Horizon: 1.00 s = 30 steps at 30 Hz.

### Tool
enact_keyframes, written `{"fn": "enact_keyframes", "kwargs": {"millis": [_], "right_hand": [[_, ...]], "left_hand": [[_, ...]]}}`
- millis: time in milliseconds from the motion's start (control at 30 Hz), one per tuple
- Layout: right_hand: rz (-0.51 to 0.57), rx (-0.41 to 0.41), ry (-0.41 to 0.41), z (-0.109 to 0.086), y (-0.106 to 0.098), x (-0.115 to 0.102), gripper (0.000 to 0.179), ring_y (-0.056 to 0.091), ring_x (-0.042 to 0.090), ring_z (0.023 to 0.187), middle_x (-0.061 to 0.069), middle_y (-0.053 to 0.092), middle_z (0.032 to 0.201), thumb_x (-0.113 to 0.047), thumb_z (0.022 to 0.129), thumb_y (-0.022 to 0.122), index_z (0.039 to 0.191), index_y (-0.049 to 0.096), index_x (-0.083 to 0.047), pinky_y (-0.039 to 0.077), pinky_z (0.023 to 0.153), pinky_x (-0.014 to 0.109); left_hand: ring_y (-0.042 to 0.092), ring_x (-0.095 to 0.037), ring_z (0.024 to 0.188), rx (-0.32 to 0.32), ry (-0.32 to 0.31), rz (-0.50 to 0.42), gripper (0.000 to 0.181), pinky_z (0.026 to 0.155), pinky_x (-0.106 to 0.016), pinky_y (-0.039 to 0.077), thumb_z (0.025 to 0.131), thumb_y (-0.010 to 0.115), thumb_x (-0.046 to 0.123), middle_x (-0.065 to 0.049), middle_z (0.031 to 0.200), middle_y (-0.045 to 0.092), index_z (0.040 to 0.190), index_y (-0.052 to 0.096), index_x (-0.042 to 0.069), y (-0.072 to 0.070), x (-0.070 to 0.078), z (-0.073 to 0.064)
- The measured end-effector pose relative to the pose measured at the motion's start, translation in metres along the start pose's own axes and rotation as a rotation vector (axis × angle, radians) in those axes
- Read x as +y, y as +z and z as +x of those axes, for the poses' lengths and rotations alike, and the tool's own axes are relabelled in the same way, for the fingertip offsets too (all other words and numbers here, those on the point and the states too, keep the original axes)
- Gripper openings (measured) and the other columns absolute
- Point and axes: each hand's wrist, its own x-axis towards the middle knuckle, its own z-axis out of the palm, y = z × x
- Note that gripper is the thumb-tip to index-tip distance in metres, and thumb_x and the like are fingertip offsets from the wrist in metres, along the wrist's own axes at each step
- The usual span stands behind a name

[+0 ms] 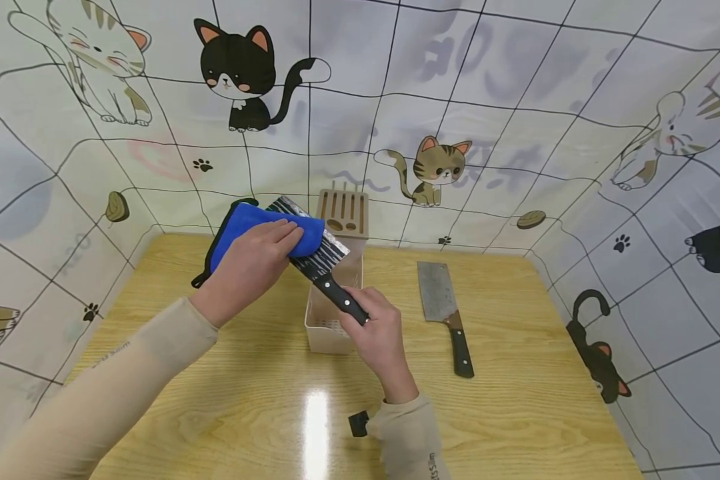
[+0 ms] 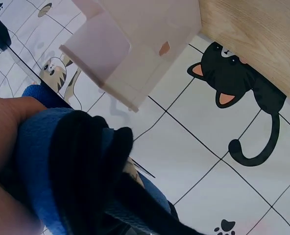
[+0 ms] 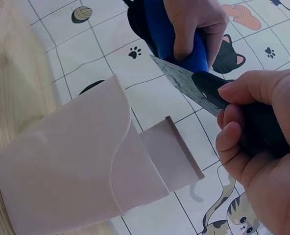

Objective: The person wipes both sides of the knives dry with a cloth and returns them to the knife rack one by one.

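In the head view my right hand (image 1: 375,330) grips the black riveted handle of a knife (image 1: 340,298), its broad blade streaked dark and silver. The blade slants up and left over the holder. My left hand (image 1: 255,257) holds a blue cloth (image 1: 231,230) with black edging, folded over the blade. In the right wrist view, the fingers of the left hand (image 3: 196,24) pinch the cloth (image 3: 157,27) against the far part of the blade (image 3: 184,81). Bunched cloth (image 2: 35,147) hides much of the blade in the left wrist view.
A beige plastic knife holder (image 1: 330,341) with a slotted top stands behind the knife on the wooden table (image 1: 228,407). To its right lies a cleaver (image 1: 437,293) with a black handle. A small black piece (image 1: 358,424) sits by the right sleeve. Cat-patterned sheeting (image 1: 348,120) surrounds the table.
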Motion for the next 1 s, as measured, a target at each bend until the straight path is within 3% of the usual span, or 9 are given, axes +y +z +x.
{"fn": "enact_keyframes", "kwargs": {"millis": [333,700,1000], "right_hand": [[0.022,-0.013,-0.013,-0.002,0.000,-0.001,0.027,0.056,0.015,0.065,0.010,0.070,0.089,-0.001,0.088,0.074,0.115,0.079,-0.006,0.046,0.052,0.022],[0.033,-0.014,-0.021,-0.003,0.001,-0.001,0.026,0.056,0.015,0.065,0.009,0.070,0.090,-0.001,0.089,0.074,0.114,0.079,-0.007,0.046,0.052,0.022],[0.026,-0.003,-0.027,-0.003,0.002,0.000,0.025,0.057,0.018,0.067,0.010,0.072,0.091,-0.001,0.089,0.073,0.113,0.079,-0.006,0.046,0.053,0.022]], "left_hand": [[0.067,-0.040,0.119,-0.054,-0.060,0.052,0.036,0.104,-0.051,0.054,0.090,0.070,-0.010,-0.025,0.125,0.070,0.125,0.069,-0.009,-0.007,-0.015,0.007],[0.067,-0.042,0.118,-0.079,-0.129,0.027,0.031,0.102,-0.054,0.055,0.092,0.061,-0.012,-0.027,0.124,0.070,0.123,0.069,-0.012,-0.008,-0.038,0.012],[0.067,-0.042,0.119,-0.081,-0.122,0.030,0.030,0.103,-0.053,0.054,0.093,0.062,-0.012,-0.027,0.124,0.070,0.123,0.069,-0.011,-0.004,-0.030,0.009]]}}
